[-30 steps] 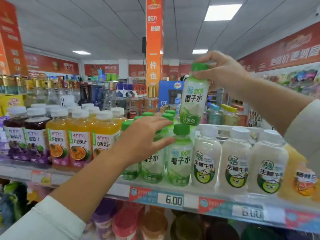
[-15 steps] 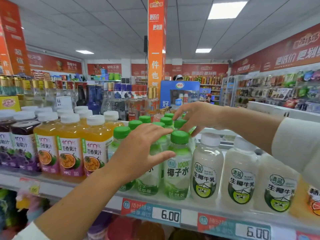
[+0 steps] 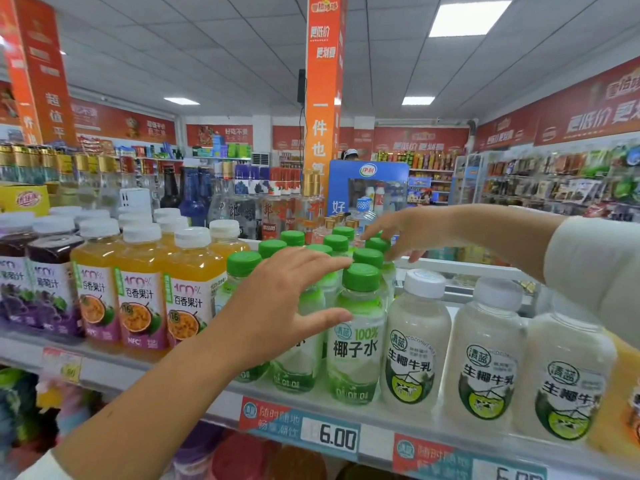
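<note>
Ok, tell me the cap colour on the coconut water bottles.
Green caps, clearest in the head view.

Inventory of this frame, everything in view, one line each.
coconut water bottles: about ten, green caps, middle of shelf
coconut milk bottles: three, white, right of them
passion fruit juice bottles: three in front, orange, left of them
grape juice bottles: two in front, purple, far left
liquor bottles: many, clear and blue, behind
price tags: two, red and blue, shelf edge
pillar: one, orange, centre back
left hand: fingers straight, rests on front coconut water bottles
right hand: fingers extended, at rear green caps
</note>
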`<action>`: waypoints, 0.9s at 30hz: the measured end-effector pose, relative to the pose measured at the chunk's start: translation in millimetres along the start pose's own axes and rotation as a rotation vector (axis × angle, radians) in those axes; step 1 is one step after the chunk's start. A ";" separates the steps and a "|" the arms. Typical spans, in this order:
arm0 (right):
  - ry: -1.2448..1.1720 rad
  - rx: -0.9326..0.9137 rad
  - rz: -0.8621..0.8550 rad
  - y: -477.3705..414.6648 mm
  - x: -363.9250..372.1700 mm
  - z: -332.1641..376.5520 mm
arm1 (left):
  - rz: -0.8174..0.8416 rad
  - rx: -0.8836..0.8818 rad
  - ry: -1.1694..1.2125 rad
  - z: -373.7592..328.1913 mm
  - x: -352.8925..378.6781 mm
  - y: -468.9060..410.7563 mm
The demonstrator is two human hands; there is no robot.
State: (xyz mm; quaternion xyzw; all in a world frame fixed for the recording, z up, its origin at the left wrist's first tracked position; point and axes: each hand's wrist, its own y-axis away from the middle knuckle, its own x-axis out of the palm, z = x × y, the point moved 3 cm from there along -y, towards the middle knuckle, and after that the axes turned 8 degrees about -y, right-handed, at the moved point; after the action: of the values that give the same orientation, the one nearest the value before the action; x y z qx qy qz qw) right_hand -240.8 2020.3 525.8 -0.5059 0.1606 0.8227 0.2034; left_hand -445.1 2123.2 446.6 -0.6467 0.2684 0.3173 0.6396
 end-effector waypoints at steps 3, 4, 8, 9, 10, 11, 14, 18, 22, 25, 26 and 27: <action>0.015 -0.029 -0.037 -8.2 7.7 -0.6 | 0.005 -0.006 0.011 -0.1 -0.8 -0.8; 0.025 -0.039 -0.049 -10.0 8.1 -0.9 | -0.002 -0.005 0.008 -0.4 -1.3 -0.8; 0.094 -0.093 -0.194 -0.3 -7.0 -0.6 | -0.025 -0.014 0.018 -4.2 -3.6 3.3; 0.091 -0.112 -0.278 7.3 -16.2 -0.6 | -0.032 -0.016 0.018 -5.3 -4.3 4.8; 0.047 -0.130 -0.374 16.6 -27.0 -0.5 | -0.040 -0.017 0.010 -6.4 -5.3 6.2; -0.043 -0.158 -0.469 27.7 -37.7 0.6 | -0.050 -0.022 0.000 -7.2 -6.9 7.7; -0.335 -0.312 -0.690 67.2 -63.2 13.3 | -0.082 -0.061 0.003 -8.9 -13.9 13.1; -0.556 -0.518 -0.838 118.6 -73.3 45.6 | -0.134 -0.080 0.032 -13.7 -28.1 23.7; -0.710 -0.573 -0.735 151.3 -45.1 77.2 | -0.073 -0.162 0.234 -24.8 -45.9 42.6; -0.848 -0.527 -0.627 153.9 -0.9 93.0 | 0.051 -0.292 0.667 -34.2 -53.8 67.0; -0.896 -0.506 -0.587 152.8 17.3 97.1 | 0.101 -0.331 0.827 -37.6 -53.2 77.9; -0.936 -0.479 -0.549 151.5 36.4 100.9 | 0.157 -0.359 1.004 -40.5 -49.8 89.5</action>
State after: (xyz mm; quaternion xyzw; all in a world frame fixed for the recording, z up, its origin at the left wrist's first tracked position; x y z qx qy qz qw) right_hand -408.2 1942.9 546.0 -0.1440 -0.2733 0.8890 0.3381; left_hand -542.4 2076.5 424.6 -0.7958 0.5303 0.0570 0.2866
